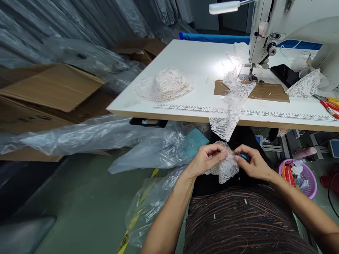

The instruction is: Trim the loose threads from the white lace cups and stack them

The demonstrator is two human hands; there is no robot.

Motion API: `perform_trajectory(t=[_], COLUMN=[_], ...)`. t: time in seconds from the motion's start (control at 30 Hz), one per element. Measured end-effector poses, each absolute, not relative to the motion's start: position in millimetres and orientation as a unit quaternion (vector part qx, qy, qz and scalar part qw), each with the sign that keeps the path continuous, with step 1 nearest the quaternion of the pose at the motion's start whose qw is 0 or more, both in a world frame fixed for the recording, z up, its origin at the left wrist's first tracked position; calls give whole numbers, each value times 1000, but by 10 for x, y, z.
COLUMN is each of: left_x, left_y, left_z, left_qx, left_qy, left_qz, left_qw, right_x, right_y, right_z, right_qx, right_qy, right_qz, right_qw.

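Note:
Over my lap, my left hand (212, 158) pinches a piece of white lace (227, 171) between thumb and fingers. Close beside it on the right, my right hand (250, 162) is closed on a small blue tool (243, 156), whose tip points at the lace near my left fingertips. A long strip of white lace (235, 95) runs from beside the needle of the sewing machine (251, 72), across the table and over its front edge, hanging just above my hands. Another heap of white lace (171, 84) lies on the left part of the table.
The white table (196, 58) has a ruler strip (185, 108) along its front edge. Red-handled pliers (328, 106) lie at its right. A purple basket (312, 178) stands on the floor at right. Cardboard boxes (53, 84) and plastic sheeting (79, 135) fill the left side.

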State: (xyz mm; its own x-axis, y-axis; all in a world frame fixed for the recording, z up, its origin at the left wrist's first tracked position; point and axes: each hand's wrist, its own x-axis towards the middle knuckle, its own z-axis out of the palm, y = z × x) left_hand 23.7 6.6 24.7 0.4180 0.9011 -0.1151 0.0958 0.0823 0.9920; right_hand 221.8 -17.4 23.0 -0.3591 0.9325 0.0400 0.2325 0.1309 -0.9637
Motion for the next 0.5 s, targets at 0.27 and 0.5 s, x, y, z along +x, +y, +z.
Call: perform_trajectory(t=[0.27, 0.5], left_x=[197, 180], left_y=[41, 49], left_z=[245, 295], left_qx=[601, 606], left_qy=[456, 444], left_qz=[326, 338], left_qw=[570, 567], right_x=[2131, 2184], right_y=[168, 124], right_z=[192, 207], right_qx=[-431, -461], right_qy=[-736, -740], right_qz=[415, 363], right_qw=[317, 328])
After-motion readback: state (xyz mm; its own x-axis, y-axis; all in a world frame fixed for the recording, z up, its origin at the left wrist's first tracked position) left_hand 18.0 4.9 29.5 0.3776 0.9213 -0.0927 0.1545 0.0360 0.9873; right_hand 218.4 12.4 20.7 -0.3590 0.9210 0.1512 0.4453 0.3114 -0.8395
